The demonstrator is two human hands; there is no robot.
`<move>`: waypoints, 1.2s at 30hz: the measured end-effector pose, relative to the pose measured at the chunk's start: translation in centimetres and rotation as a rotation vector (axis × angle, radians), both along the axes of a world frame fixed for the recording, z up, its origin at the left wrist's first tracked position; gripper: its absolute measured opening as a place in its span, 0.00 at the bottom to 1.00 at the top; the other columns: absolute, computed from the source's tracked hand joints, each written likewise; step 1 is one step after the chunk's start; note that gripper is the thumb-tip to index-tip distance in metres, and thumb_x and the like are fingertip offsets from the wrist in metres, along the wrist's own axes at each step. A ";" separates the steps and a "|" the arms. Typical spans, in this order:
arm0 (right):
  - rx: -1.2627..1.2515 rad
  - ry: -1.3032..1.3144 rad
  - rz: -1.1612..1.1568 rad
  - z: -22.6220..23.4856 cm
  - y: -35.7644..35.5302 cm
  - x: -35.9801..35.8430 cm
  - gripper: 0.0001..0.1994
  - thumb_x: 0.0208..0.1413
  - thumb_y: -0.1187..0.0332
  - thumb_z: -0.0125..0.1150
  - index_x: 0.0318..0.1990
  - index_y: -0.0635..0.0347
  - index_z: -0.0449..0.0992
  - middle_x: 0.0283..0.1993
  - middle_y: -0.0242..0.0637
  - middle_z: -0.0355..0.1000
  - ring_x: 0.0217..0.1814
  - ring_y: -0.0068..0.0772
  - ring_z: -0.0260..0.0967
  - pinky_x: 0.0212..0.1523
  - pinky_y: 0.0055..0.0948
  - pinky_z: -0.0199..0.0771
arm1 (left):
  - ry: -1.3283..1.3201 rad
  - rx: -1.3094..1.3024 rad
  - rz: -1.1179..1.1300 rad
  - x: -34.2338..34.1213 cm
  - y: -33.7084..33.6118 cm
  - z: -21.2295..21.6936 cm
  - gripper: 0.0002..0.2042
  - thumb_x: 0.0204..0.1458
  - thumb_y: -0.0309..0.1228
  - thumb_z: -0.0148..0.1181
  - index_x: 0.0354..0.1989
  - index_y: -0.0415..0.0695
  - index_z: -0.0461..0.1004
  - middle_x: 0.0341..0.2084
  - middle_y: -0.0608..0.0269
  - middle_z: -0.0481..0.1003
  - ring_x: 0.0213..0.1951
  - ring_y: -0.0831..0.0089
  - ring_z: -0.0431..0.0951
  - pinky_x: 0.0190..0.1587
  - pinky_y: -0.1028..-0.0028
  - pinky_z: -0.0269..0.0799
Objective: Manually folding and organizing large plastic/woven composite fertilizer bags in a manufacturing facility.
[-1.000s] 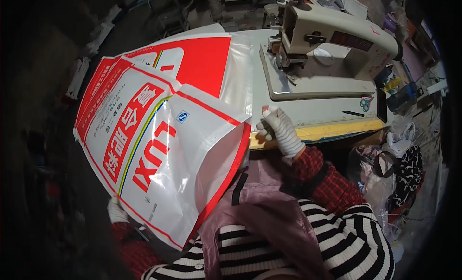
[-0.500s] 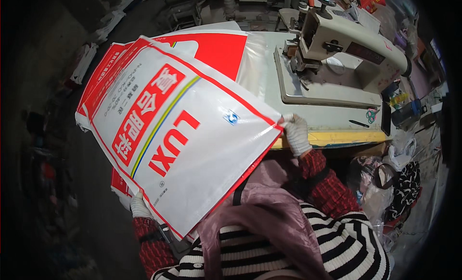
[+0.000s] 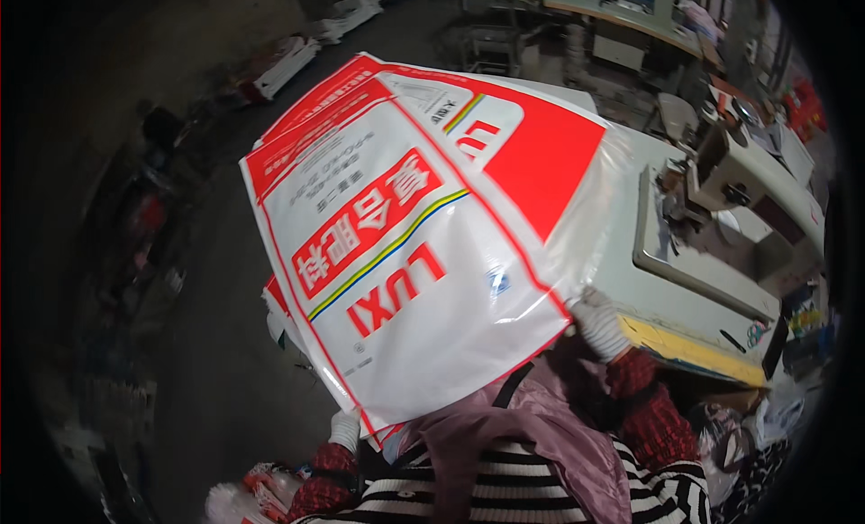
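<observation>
A large white sack [image 3: 432, 353] with red borders, red lettering and a yellow-blue stripe spreads out in front of me. White-gloved, my left hand [image 3: 345, 429] grips its near left corner; most of those fingers are behind the sack. At the near right corner, by the table edge, my right hand [image 3: 598, 324] is closed on the sack, also in a white glove. Under the far part of this sack lie other red and white sacks [image 3: 559, 154], partly covered by it, along with a clear plastic liner [image 3: 590, 227].
To the right a white sewing machine [image 3: 752, 200] stands on a pale table [image 3: 622, 294] with a yellow front edge [image 3: 694, 348]. Small scissors [image 3: 757, 333] and a black pen-like tool [image 3: 732, 341] lie near that edge. Plastic bags [image 3: 721, 434] sit below at right.
My view has swung left, so the table and sewing machine sit farther right in the picture. Both hands still hold the sack's corners, and more of the printed sack beneath shows.
</observation>
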State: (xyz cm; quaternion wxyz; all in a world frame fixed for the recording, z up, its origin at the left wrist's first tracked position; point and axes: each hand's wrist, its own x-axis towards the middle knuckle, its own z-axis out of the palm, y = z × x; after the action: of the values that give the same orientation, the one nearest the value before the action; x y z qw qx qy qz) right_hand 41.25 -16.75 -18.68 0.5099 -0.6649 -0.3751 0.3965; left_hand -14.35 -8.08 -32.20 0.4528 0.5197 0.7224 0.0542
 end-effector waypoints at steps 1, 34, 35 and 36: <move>0.038 0.288 -0.029 2.1 1.6 -3.4 0.06 0.55 0.71 0.51 0.31 0.66 0.71 0.26 0.34 0.70 0.18 0.20 0.64 0.19 0.21 0.67 | 0.247 0.026 0.027 -1.0 -1.3 0.3 0.19 0.55 0.39 0.51 0.48 0.37 0.71 0.39 0.37 0.74 0.42 0.45 0.74 0.45 0.57 0.71; 0.092 -0.695 0.481 -13.1 1.9 -9.5 0.19 0.53 0.58 0.50 0.50 0.54 0.73 0.46 0.42 0.74 0.46 0.44 0.71 0.51 0.40 0.68 | -0.051 0.982 -0.074 21.9 20.3 12.4 0.17 0.50 0.19 0.54 0.49 0.32 0.64 0.43 0.51 0.70 0.43 0.63 0.71 0.50 0.69 0.68; 0.067 -0.694 0.434 -9.9 2.1 -8.6 0.19 0.53 0.58 0.50 0.50 0.54 0.73 0.46 0.42 0.74 0.46 0.44 0.71 0.51 0.40 0.68 | -0.303 0.953 -0.146 27.1 20.2 14.7 0.16 0.50 0.19 0.54 0.48 0.34 0.65 0.43 0.53 0.70 0.42 0.63 0.71 0.50 0.67 0.68; -0.131 -0.404 0.665 -5.1 2.6 -7.5 0.18 0.56 0.61 0.50 0.53 0.56 0.71 0.49 0.41 0.73 0.50 0.39 0.69 0.53 0.35 0.67 | -0.385 1.007 -0.330 32.0 19.0 16.9 0.17 0.48 0.21 0.57 0.48 0.36 0.67 0.42 0.54 0.70 0.43 0.62 0.71 0.50 0.66 0.67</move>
State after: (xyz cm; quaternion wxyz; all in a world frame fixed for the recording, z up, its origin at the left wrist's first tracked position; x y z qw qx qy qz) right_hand 33.73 -14.14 -23.79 0.2259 -0.6029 -0.6368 0.4243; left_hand 17.64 10.91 -15.32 0.2752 0.7585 0.4209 0.4145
